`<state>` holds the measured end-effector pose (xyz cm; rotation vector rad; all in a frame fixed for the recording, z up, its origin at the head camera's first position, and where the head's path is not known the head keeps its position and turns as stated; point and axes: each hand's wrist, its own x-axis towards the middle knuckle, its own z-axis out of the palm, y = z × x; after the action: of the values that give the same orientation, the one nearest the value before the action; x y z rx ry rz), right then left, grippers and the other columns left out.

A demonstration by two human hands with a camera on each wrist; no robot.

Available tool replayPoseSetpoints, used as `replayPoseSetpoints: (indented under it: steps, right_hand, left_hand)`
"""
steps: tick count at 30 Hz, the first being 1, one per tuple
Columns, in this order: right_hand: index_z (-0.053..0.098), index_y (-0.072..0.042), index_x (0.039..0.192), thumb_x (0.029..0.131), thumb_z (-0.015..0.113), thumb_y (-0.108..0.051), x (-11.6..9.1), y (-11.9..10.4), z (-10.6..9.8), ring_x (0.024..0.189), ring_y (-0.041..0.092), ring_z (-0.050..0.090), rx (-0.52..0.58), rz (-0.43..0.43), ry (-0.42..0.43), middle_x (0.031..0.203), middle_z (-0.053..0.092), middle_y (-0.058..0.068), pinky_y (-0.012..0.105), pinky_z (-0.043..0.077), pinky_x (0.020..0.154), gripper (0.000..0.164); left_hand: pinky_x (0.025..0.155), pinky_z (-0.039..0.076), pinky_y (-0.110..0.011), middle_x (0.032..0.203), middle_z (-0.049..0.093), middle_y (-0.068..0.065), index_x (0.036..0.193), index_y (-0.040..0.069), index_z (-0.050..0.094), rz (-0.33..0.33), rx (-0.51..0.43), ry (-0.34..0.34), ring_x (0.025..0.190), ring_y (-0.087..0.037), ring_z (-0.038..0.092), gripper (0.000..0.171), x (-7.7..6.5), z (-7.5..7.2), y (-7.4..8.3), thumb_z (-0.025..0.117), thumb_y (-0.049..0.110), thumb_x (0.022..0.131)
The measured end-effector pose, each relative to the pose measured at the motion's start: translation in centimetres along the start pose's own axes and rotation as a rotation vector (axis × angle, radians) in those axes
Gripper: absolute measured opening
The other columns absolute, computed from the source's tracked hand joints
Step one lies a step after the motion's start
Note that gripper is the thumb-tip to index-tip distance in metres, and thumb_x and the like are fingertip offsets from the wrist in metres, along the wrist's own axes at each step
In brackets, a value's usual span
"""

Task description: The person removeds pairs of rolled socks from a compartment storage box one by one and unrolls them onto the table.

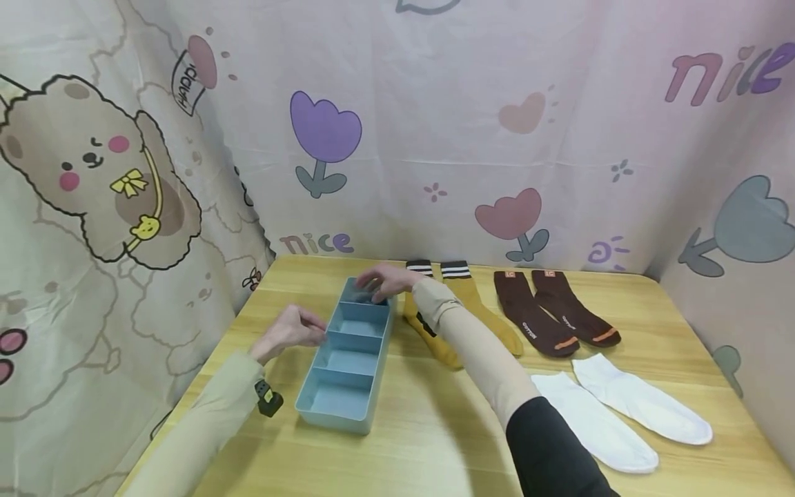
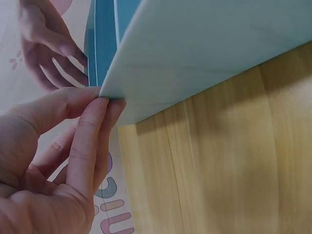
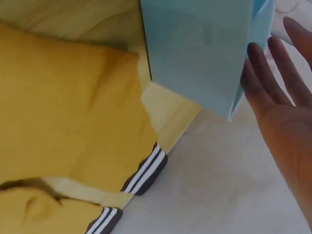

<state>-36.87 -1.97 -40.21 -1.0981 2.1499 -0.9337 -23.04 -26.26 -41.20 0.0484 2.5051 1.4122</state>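
A light blue divided storage box [image 1: 335, 422] stands lengthwise on the wooden table, its compartments in one row. My left hand [image 1: 290, 331] pinches the rim of its left wall; the left wrist view shows thumb and fingertips on that edge [image 2: 109, 87]. Over the farthest compartment is my right hand [image 1: 390, 279], its fingers loosely spread and reaching in past the rim. Nothing shows in its grasp in the right wrist view, where the palm [image 3: 287, 122] is bare. Whether its fingertips touch the compartment floor is hidden.
Right of the box lie yellow socks [image 1: 481, 310] with striped cuffs, partly behind my right forearm. Farther right are brown socks [image 1: 524, 314] and, nearer the front, white socks [image 1: 642, 400]. A patterned cloth [image 1: 404, 138] hangs behind the table and along its sides.
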Motion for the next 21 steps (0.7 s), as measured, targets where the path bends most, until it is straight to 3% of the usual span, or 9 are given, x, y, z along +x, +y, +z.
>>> replayPoseSetpoints:
  steps: [4, 11, 17, 21]
  right_hand:
    - [0.052, 0.002, 0.142, 0.083, 0.065, 0.015, 1.3, 0.2, 0.3, 0.136, 0.034, 0.053, -0.03, 0.01, -0.04, 0.146, 0.055, 0.021, 0.035, 0.048, 0.111, 0.062]
    - [0.053, -0.001, 0.143, 0.085, 0.063, 0.015, 2.4, 0.2, 0.6, 0.143, 0.032, 0.046, 0.053, 0.051, -0.064, 0.151, 0.051, 0.018, 0.039, 0.041, 0.117, 0.061]
    - [0.059, -0.01, 0.14, 0.084, 0.06, 0.014, 3.0, 0.1, 0.9, 0.144, 0.025, 0.046, -0.188, 0.104, -0.106, 0.15, 0.054, 0.01, 0.037, 0.035, 0.121, 0.061]
    - [0.06, -0.013, 0.141, 0.081, 0.056, 0.017, 3.3, -0.1, 1.2, 0.144, 0.024, 0.046, -0.204, 0.166, -0.116, 0.151, 0.054, 0.009, 0.037, 0.037, 0.12, 0.067]
  left_hand:
    - [0.074, 0.063, -0.032, 0.089, 0.077, -0.019, 0.106, -0.017, 0.069, 0.007, -0.006, -0.004, 0.072, -0.013, 0.071, 0.028, -0.2, 0.2, -0.1, 0.074, -0.003, 0.082]
    - [0.073, 0.063, -0.032, 0.088, 0.077, -0.017, 0.105, -0.015, 0.07, -0.003, -0.005, 0.019, 0.071, -0.012, 0.07, 0.027, -0.9, 0.3, -0.2, 0.074, -0.002, 0.082]
    - [0.076, 0.063, -0.035, 0.089, 0.076, -0.017, 0.106, -0.014, 0.07, -0.033, -0.004, 0.026, 0.072, -0.013, 0.07, 0.028, -0.9, 0.4, -0.1, 0.074, -0.001, 0.082]
    - [0.073, 0.063, -0.032, 0.089, 0.076, -0.015, 0.104, -0.012, 0.072, -0.055, 0.01, 0.049, 0.072, -0.013, 0.07, 0.025, -0.8, 0.7, 0.0, 0.074, -0.002, 0.082]
